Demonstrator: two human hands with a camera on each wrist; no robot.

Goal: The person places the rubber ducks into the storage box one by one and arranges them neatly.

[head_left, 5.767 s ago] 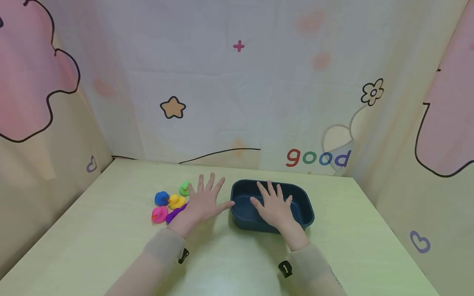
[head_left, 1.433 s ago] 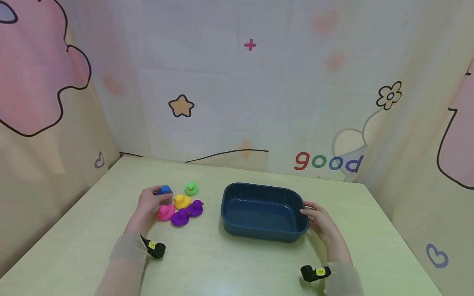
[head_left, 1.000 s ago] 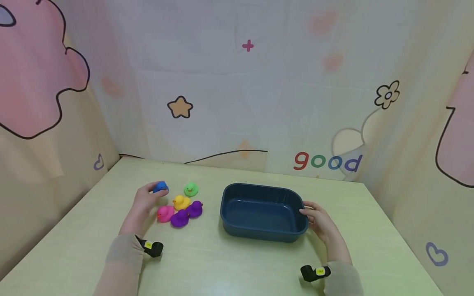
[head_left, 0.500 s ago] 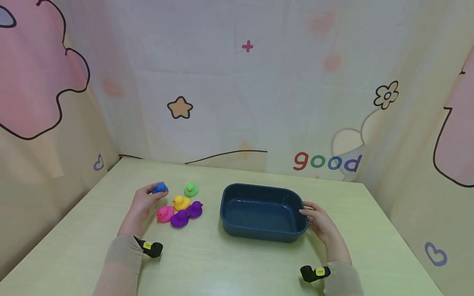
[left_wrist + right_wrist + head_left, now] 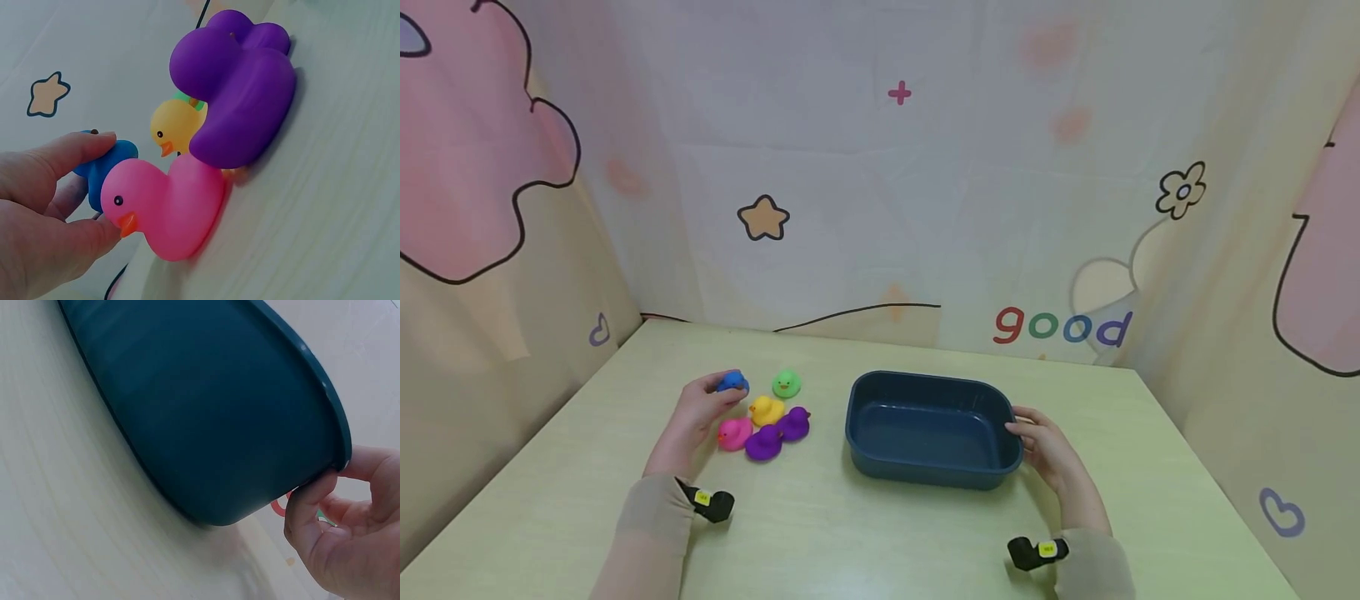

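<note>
At the left of the head view my left hand (image 5: pixel 696 407) pinches a blue rubber duck (image 5: pixel 733 381) between thumb and fingers. In the left wrist view part of this duck hides behind a pink rubber duck (image 5: pixel 169 203). A yellow duck (image 5: pixel 767 411), a green duck (image 5: pixel 786 384) and two purple ducks, one nearer (image 5: pixel 763 443) and one behind it, stand just right of that hand. On the other side, my right hand (image 5: pixel 1054 450) grips the right end of a dark blue rectangular bin (image 5: pixel 917 470), thumb over the rim and fingers outside. Nothing shows inside the bin.
The pale wooden table (image 5: pixel 850 542) carries the ducks left of the bin. A printed curtain (image 5: pixel 850 183) hangs behind the table and along both sides. Small black cameras, one at the left wrist (image 5: pixel 715 505) and one at the right (image 5: pixel 1033 552), stick out from the sleeves.
Earlier both hands were spread over the ducks and bin; since then the left took the blue duck and the right took the rim. Lately the blue duck went slightly left, then back right.
</note>
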